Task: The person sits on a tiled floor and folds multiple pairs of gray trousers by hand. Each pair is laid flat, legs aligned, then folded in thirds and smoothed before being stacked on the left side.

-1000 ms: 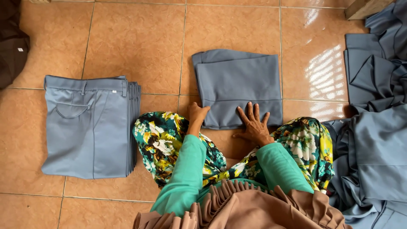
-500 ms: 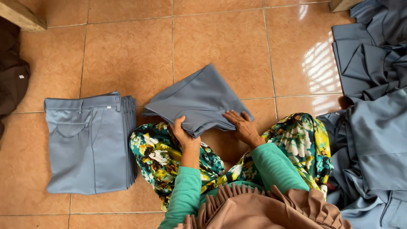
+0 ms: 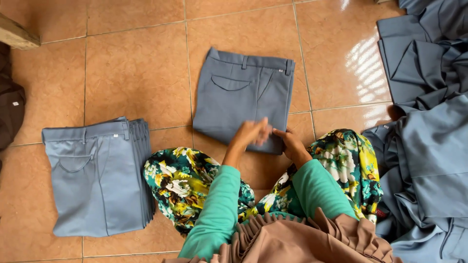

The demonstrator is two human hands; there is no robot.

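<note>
Orange floor tiles [image 3: 136, 73] everywhere, and from my remote view folded grey trousers [image 3: 243, 97] lie flat just ahead of my knees. Left hand [image 3: 251, 132] (blurry, can't tell its grip) and right hand [image 3: 288, 143], fingers loosely on the near edge, look mid-smoothing. Finished stack [image 3: 95, 175] sits left; next probably calls for a firm two-handed lift.
</note>
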